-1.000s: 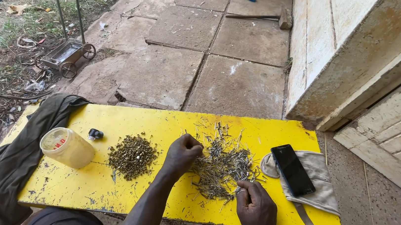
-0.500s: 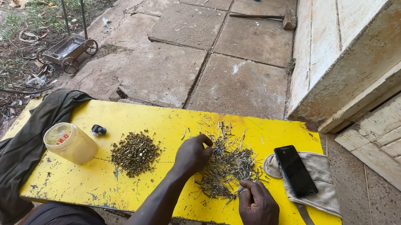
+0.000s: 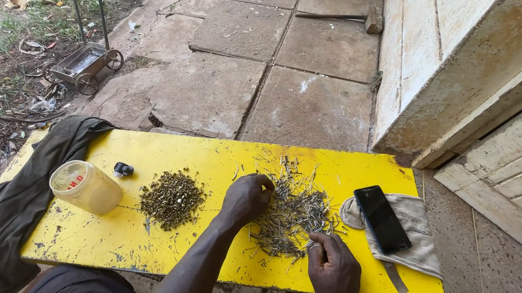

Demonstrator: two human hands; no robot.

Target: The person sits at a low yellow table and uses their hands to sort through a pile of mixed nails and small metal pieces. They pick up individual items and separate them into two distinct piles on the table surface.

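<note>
Risk 1: the loose heap of long nails (image 3: 293, 211) spreads to the desk's (image 3: 134, 243) near edge just beside the right hand (image 3: 335, 274). A careless sweep of that hand could, in my judgement, push strays off the edge onto the ground.

Risk 2: the nails lie crossed and pointed in all directions. The left hand (image 3: 246, 196) presses its bent fingers into the heap's left margin, so a prick to a fingertip is plausible if it digs deeper.

Risk 3: a dark phone (image 3: 382, 219) rests on a grey cloth (image 3: 415, 243) just right of the right hand; nails flicked outward could scratch it.

Risk 4: a second heap of small brownish screws (image 3: 171, 198) sits left of the left hand, apart from the long nails. Mixing could occur if either heap is dragged sideways.

Pose: the left forearm runs diagonally up from the near edge, wrist low, knuckles up, grip narrow and curled on the heap; whether it holds a nail cannot be told. The right hand sits at the heap's near right corner, grip pinched shut on 1 or a few nails.

Also present: a lidded plastic jar (image 3: 84, 186) and a small black cap (image 3: 122, 169), both well left of the left hand.
</note>
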